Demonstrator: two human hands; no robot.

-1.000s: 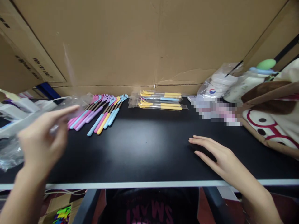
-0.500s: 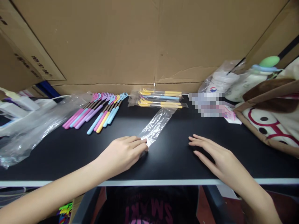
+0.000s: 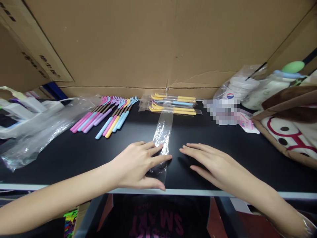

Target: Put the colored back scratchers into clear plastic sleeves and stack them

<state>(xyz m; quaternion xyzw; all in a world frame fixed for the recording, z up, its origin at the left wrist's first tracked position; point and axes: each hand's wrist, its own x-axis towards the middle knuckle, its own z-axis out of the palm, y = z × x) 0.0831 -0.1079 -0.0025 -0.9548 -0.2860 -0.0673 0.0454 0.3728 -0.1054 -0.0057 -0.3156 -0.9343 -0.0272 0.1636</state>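
Note:
My left hand (image 3: 141, 163) rests with spread fingers over a narrow clear plastic bag (image 3: 163, 129), which lies lengthwise toward me on the black desk (image 3: 111, 175). The bag's far end reaches the bagged back scratchers (image 3: 184, 111) with yellow handles. To the right of the bag hovers my right hand (image 3: 210, 162), holding nothing, its fingers stretched toward the left hand. Unbagged back scratchers (image 3: 106, 127) in pink, purple, blue and yellow lie in two groups at the left.
A large crumpled plastic bag (image 3: 37, 135) and a white power strip (image 3: 32, 119) lie at the left. On the right are a bagged cup (image 3: 235, 87), a bottle (image 3: 279, 86) and a brown-and-white cloth bag (image 3: 284, 129). Cardboard (image 3: 148, 46) walls the back.
My left hand has gone from closed on the bag's near end to spread over it. The bag now lies straighter toward me. My right hand has moved left.

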